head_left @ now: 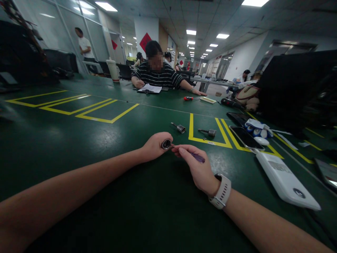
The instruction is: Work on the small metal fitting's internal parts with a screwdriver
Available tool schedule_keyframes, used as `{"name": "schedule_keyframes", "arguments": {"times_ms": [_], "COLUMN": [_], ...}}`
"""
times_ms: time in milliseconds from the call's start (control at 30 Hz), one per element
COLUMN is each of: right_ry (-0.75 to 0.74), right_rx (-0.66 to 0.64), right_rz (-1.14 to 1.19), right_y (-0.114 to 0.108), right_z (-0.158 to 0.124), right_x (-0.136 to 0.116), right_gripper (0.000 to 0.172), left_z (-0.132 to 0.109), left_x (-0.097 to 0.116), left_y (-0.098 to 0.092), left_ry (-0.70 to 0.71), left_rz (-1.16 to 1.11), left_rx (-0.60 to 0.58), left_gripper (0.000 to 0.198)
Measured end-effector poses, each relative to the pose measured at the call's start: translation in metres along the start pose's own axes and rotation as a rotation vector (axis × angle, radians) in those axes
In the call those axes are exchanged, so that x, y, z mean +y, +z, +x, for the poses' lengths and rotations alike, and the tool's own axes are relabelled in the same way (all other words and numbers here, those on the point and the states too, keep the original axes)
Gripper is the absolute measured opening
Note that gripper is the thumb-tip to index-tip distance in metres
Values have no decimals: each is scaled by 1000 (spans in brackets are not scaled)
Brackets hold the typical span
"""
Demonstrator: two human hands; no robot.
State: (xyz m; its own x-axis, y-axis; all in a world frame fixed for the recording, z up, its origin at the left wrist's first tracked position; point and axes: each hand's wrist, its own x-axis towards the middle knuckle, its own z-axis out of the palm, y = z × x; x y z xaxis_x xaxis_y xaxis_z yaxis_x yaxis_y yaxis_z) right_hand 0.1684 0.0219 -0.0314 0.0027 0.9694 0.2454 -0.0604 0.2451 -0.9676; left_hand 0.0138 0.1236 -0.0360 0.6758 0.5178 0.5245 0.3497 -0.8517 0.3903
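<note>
My left hand (154,144) is closed round a small round metal socket piece (166,144), its open end facing me. My right hand (198,168), with a white watch on the wrist, pinches a thin purple-handled tool (198,158) whose tip meets the metal piece. Both hands rest low over the green table (105,140). Two similar metal pieces with stems lie beyond: one (179,128) just left of a yellow taped box, another (209,132) inside it.
To the right lie a white power bank (286,181), two phones (244,137), a glove and a white mouse. Across the table a person in a striped shirt writes on paper (150,88); a red-handled screwdriver (188,98) lies near. Yellow tape outlines mark the left.
</note>
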Motion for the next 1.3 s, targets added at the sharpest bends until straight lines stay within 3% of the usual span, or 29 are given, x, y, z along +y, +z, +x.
{"name": "schedule_keyframes", "arguments": {"times_ms": [100, 167, 367, 467, 800, 900, 1100, 1300], "right_ry": [-83, -79, 157, 219, -30, 7, 205, 106], "right_rx": [-10, -30, -14, -35, 14, 9, -17, 9], "right_rz": [-219, -240, 176, 267, -71, -52, 239, 123], "right_y": [1, 2, 0, -1, 0, 1, 0, 0], "right_z": [-3, -3, 2, 3, -2, -2, 3, 0], "right_x": [-3, -4, -1, -1, 8, 6, -1, 2], "right_gripper": [19, 19, 16, 16, 18, 18, 16, 17], "left_z": [0, 0, -1, -1, 0, 0, -1, 0], "left_x": [1, 1, 0, 1, 3, 0, 1, 1], "left_y": [0, 0, -2, -2, -1, -1, -2, -2], "left_ry": [31, 47, 18, -1, -38, 4, 29, -43], "left_rz": [85, 108, -10, -95, 7, 32, -91, -56], "left_rx": [-1, -9, -51, -62, -34, -46, -65, -36], "left_gripper": [13, 13, 12, 11, 12, 11, 13, 12]}}
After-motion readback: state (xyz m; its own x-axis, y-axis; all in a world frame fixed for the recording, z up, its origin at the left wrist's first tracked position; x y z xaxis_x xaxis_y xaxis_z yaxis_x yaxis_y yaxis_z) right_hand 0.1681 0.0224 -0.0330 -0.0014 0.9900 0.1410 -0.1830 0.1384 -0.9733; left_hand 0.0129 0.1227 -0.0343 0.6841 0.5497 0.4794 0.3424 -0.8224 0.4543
